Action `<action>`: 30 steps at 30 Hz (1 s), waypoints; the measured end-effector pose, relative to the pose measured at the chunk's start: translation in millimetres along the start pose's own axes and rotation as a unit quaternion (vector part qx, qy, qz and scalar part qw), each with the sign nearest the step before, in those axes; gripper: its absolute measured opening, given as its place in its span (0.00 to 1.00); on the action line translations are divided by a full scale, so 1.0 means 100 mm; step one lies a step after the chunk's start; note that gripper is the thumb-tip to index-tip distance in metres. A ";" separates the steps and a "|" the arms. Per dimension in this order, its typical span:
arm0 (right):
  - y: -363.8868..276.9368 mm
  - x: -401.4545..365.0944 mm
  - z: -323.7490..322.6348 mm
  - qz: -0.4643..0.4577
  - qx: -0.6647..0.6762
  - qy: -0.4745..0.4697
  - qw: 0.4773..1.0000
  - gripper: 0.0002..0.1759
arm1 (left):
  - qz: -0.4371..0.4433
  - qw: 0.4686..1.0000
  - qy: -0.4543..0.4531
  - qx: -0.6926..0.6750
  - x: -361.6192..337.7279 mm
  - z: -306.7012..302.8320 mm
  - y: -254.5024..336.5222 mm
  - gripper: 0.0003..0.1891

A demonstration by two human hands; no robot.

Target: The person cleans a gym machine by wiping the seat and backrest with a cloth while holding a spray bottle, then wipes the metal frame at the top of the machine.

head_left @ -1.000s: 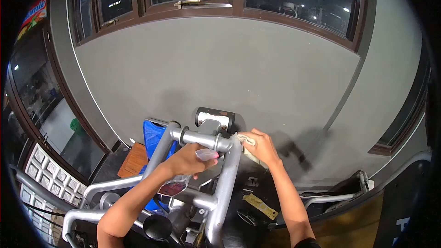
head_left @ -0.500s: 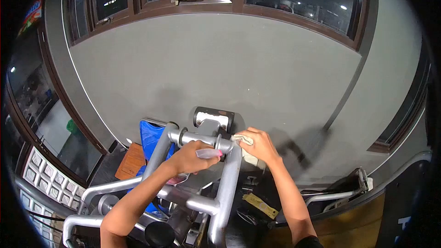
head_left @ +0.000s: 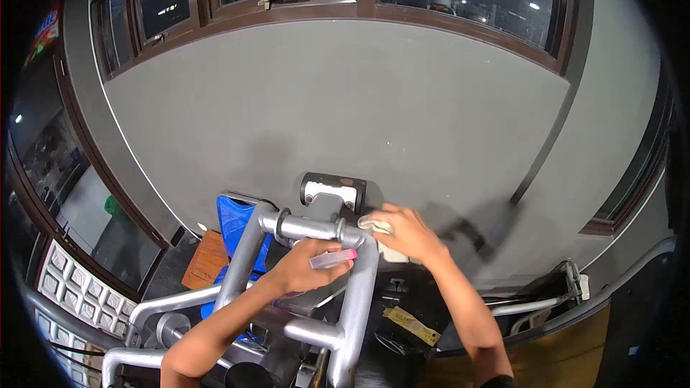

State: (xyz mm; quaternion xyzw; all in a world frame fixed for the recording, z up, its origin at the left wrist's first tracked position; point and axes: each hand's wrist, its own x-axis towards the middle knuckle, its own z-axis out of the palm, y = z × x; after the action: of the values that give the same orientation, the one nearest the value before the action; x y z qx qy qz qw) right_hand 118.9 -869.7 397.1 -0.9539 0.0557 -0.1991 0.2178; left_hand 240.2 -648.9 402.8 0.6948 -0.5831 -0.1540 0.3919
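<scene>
My left hand point(head_left: 305, 267) is closed around a small translucent bottle point(head_left: 329, 260) with a bright pink end, which points right. It is held just below the horizontal top tube of a silver metal frame point(head_left: 309, 228), part of what looks like an exercise machine. A pale, crumpled cloth point(head_left: 392, 253) is bunched in my right hand point(head_left: 410, 233), its lower end hanging below the fingers. That hand is at the top right corner of the frame, the cloth right by the bend of the tube.
A black and white padded end piece point(head_left: 333, 192) sits behind the frame, near the grey wall point(head_left: 345, 100). Blue material point(head_left: 237, 219) and a wooden board point(head_left: 205, 259) lie to the left. Below right is a yellow label point(head_left: 411, 325); a brown-framed window point(head_left: 467, 0) runs above.
My left hand has shifted a little right and down, the bottle now tilting upward toward its pink end. My right hand has moved slightly down with the cloth. The view has shifted slightly.
</scene>
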 end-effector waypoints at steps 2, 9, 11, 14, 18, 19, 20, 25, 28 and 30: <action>0.05 -0.31 0.08 0.020 0.067 0.077 0.995 0.12 | -0.011 1.000 -0.011 -0.011 0.03 0.01 -0.02 0.12; 0.60 -0.73 0.59 0.136 0.187 0.295 0.927 0.14 | 0.067 0.996 0.057 0.010 0.05 0.09 -0.15 0.11; 0.65 -0.49 0.51 0.163 0.273 0.238 0.918 0.14 | 0.055 0.997 0.043 0.033 0.04 0.08 -0.14 0.10; 0.74 -0.01 0.42 0.215 0.379 0.068 0.897 0.13 | 0.013 0.999 0.027 0.013 0.02 0.07 -0.12 0.11; 0.85 0.39 0.49 0.075 0.325 -0.084 0.939 0.14 | 0.062 0.995 0.069 0.020 -0.01 0.13 -0.23 0.11; 0.72 0.30 0.42 0.040 0.303 -0.051 0.951 0.14 | 0.043 0.997 0.055 0.012 -0.02 0.11 -0.18 0.12; 0.63 0.23 0.38 0.005 0.279 -0.017 0.960 0.15 | 0.025 0.999 0.041 0.002 -0.02 0.10 -0.15 0.12; 0.50 -0.25 0.66 0.057 0.319 0.188 0.927 0.16 | 0.040 0.998 0.042 -0.001 -0.01 0.07 -0.15 0.10; 0.56 -0.49 0.99 0.208 0.457 0.211 0.839 0.17 | 0.030 0.999 0.038 -0.011 -0.02 0.07 -0.14 0.09; 0.54 -0.49 1.17 0.221 0.508 0.245 0.795 0.21 | 0.037 0.998 0.041 -0.006 -0.01 0.07 -0.14 0.09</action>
State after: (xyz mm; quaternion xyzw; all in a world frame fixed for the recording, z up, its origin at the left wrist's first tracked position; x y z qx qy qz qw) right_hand 120.1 -862.5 258.9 -0.5866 0.2075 -0.3726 0.6885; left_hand 245.0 -650.1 387.8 0.6760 -0.5909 -0.1149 0.4251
